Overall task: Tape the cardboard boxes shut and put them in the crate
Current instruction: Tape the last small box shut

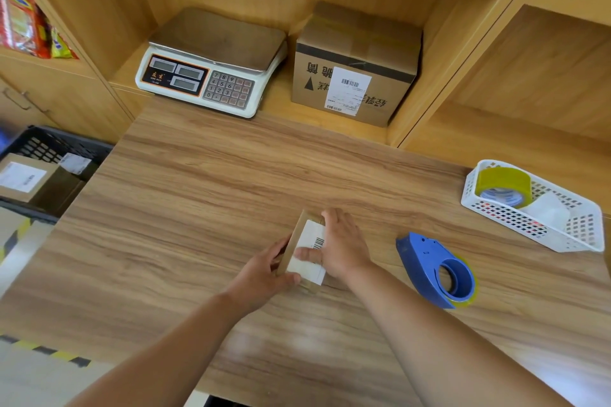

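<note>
A small cardboard box (305,246) with a white barcode label lies on the wooden counter (198,208) near its middle. My left hand (264,271) grips its left side, thumb on the near end of the label. My right hand (342,248) lies over its right side, thumb pressing the label. A blue tape dispenser (436,269) with yellowish tape rests on the counter just right of my right wrist. The black plastic crate (49,145) stands low at the left, beyond the counter's edge, with labelled cardboard boxes (24,177) inside.
A white weighing scale (211,63) and a larger taped cardboard box (357,66) sit in the shelf recess at the back. A white perforated basket (535,208) with a tape roll (504,187) stands at the right. Snack packets (23,16) fill the upper-left shelf.
</note>
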Tool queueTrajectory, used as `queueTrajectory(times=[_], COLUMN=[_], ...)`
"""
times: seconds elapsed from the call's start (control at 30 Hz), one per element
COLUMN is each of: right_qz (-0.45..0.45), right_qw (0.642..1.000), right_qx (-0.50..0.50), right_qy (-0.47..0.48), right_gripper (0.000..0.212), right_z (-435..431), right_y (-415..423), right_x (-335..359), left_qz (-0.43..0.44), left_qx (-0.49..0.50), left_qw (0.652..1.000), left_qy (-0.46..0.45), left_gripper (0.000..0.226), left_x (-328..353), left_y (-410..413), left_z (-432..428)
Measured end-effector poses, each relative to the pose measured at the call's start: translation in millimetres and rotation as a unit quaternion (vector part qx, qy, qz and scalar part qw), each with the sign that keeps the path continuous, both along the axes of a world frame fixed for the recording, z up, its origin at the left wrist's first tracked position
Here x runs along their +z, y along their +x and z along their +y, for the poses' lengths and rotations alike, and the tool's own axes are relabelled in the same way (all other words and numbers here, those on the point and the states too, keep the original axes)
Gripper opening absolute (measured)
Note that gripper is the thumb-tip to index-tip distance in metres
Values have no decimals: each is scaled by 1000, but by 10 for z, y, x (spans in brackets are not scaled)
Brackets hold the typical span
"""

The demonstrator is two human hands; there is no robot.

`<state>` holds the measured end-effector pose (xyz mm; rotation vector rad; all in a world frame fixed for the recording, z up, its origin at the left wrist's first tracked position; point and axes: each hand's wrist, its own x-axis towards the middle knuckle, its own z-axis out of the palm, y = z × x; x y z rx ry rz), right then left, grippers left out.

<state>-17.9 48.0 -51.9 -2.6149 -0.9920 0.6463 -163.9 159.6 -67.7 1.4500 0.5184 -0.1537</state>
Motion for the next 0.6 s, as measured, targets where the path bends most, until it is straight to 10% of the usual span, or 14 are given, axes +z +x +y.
queueTrajectory(times=[0.3,0.6], right_qz=[66,76], right_qw=[993,986], right_qx=[-49,-80], right_qy=[87,126], right_gripper=[39,39], right_z=[67,115], right_y=[204,272], right_x=[-58,-137], left_qz=[-9,-7], left_qx=[-2,-4], left_qw=[1000,1000], left_qy=[-4,-9], left_gripper=[74,80], left_x=[-64,-164], left_y=[-11,-25], left_z=[3,1])
